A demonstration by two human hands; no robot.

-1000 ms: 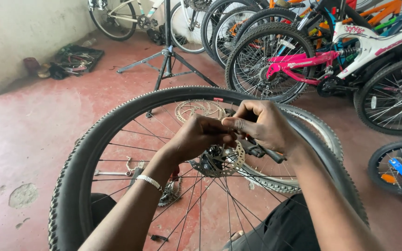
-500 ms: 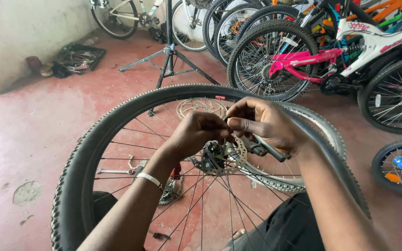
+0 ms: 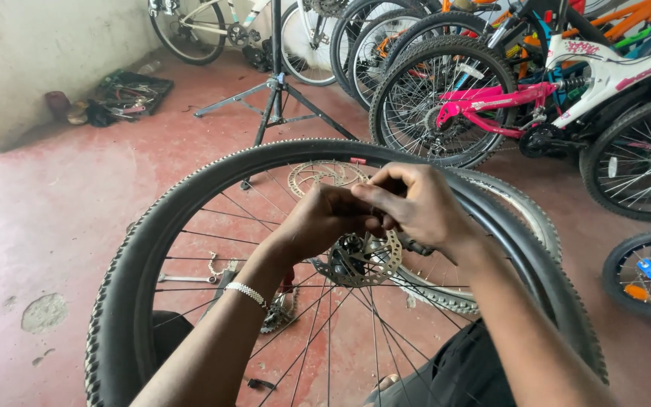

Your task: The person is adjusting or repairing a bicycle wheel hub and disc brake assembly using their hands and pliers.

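Note:
A large black knobby bicycle wheel (image 3: 190, 196) stands upright in front of me, spokes running to a hub with a silver disc rotor (image 3: 363, 264). My left hand (image 3: 322, 222), a beaded bracelet on its wrist, has its fingers pinched together right above the hub. My right hand (image 3: 423, 207) meets it fingertip to fingertip and is closed around a dark tool (image 3: 416, 246) whose end shows under the palm. What sits between the fingertips is hidden.
A second tyred wheel (image 3: 521, 207) lies behind the first, with a loose rotor (image 3: 318, 175) on the red floor. A repair stand (image 3: 276, 98) stands beyond, and several bicycles (image 3: 536, 98) crowd the right. A tool tray (image 3: 126, 90) rests by the left wall.
Both hands stay at the hub; the fingertips have closed in tighter together and the tool's handle shows less beneath my right hand. The wheel has not moved.

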